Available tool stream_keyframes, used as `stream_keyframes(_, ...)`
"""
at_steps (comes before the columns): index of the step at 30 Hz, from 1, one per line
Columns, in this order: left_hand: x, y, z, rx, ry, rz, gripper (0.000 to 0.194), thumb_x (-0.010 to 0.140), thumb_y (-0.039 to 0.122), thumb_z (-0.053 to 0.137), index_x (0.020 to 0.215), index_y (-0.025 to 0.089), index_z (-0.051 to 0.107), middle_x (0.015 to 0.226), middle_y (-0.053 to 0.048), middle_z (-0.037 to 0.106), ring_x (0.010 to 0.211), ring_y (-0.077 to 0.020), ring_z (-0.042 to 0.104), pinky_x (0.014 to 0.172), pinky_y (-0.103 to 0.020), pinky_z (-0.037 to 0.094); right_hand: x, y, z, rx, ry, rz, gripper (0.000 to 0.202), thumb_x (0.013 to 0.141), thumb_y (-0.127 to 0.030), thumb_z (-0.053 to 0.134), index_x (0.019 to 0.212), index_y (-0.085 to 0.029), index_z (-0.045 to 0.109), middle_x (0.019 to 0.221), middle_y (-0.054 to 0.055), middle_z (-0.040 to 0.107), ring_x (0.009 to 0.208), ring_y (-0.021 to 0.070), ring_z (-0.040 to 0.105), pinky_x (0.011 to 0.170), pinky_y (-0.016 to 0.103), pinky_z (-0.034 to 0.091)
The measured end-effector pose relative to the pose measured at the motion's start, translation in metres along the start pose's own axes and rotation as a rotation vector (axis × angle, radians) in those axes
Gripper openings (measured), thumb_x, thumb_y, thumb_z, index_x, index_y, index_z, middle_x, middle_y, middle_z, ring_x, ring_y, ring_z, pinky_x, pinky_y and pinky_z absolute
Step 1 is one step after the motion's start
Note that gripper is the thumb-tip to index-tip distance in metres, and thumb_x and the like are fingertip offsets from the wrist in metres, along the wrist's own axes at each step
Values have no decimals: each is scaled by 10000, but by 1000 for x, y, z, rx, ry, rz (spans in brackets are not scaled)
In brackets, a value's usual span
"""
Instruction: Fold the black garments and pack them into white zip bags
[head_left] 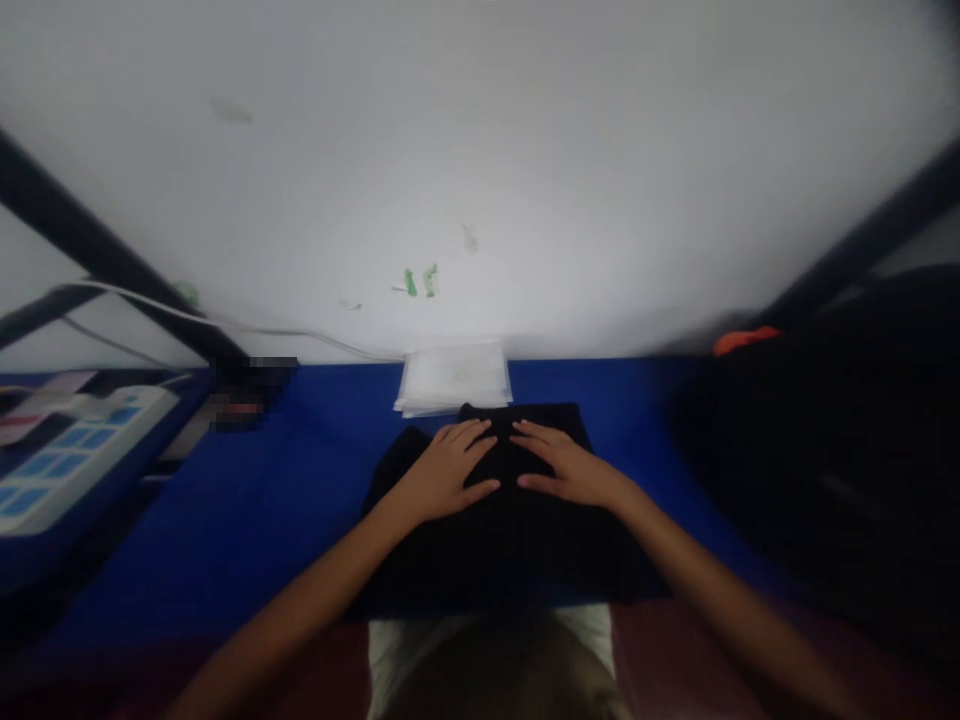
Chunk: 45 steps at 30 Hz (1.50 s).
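Note:
A black cloth point(517, 550) lies spread on the blue table surface point(262, 500), its lower part reaching the near edge. On its upper left part rests my left hand point(454, 465), palm down with the fingers spread. My right hand point(562, 465) lies flat on the upper right part, fingers apart and pointing toward the left hand. A small gap of black cloth shows between the two hands. Just beyond the cloth sits a stack of white sheets point(454, 378) against the wall.
A white power strip point(82, 460) with blue sockets is at the left. A white cable point(300, 332) runs along the wall point(525, 180) to the sheets. Dark frame bars slant down on both sides. A large dark pile point(840, 450) with an orange piece point(746, 340) stands at the right.

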<state>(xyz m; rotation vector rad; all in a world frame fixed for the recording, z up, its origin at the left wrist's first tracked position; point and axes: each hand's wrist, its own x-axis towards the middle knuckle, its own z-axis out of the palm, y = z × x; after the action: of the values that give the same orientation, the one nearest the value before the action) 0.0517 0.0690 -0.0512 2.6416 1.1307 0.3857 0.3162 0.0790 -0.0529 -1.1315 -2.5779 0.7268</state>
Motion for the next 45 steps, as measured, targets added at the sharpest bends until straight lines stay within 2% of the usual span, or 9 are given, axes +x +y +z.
stream_keyframes(4,-48,20,-14,-137,-4,69,340,900,480,561,1118,224,612,1344,-95,548,1281,-261,466,1071,-436,396,-49,-21,-6,158,-118,4,656,863,-544,600,1438,-279,427,1532,73,379,1418,261,327,1148,453,321)
stream_keyframes(10,-115,15,-14,-173,12,15,443,774,349,738,1172,236,578,1331,-104,549,1259,-293,478,1030,-475,448,-117,-31,1,226,-87,118,667,767,-485,737,1355,-280,498,1516,102,391,1386,299,374,1113,490,367)
stream_keyframes(18,-135,6,-26,-235,28,12,148,874,126,565,940,236,639,1274,-62,590,1248,-235,491,1011,-408,467,-136,-32,10,321,73,178,68,909,-299,589,941,-247,618,1327,78,592,1284,253,507,1062,448,426)
stream_keyframes(23,-126,-1,-36,-337,128,-13,137,926,185,538,999,229,644,1095,-59,672,1073,-192,602,925,-331,503,-127,-24,1,391,170,208,81,917,-307,583,958,-244,611,1171,66,675,1085,226,638,931,365,501)
stream_keyframes(30,-82,-26,-37,-112,144,-332,295,985,367,394,882,216,627,762,9,670,684,-147,635,638,-233,469,-81,7,-12,194,302,363,263,937,-459,503,885,-227,616,771,12,652,691,188,631,605,285,478)
stream_keyframes(34,-39,-35,-36,148,106,-334,244,952,387,458,935,206,621,874,-49,659,834,-222,630,680,-294,466,-49,27,-14,-45,351,329,270,925,-456,511,1024,-218,592,925,63,659,813,233,642,716,353,516)
stream_keyframes(38,4,-45,-28,122,153,-237,322,908,377,556,1169,190,576,1143,-121,603,1059,-281,564,858,-378,468,-21,43,-19,-303,433,229,381,916,-406,528,1243,-212,522,1152,138,592,1092,311,559,873,444,512)
stream_keyframes(42,31,-55,-16,52,110,-159,231,867,283,624,1073,180,618,1018,-97,641,972,-259,586,855,-376,483,0,54,-23,-430,350,155,223,920,-267,516,1111,-199,609,1029,129,603,962,292,569,843,444,517)
stream_keyframes(45,36,-55,-16,0,150,-129,92,868,216,604,953,186,625,940,-77,634,930,-232,581,839,-355,490,2,55,-26,-413,395,115,142,915,-209,510,989,-192,630,1029,128,599,952,282,561,825,430,517)
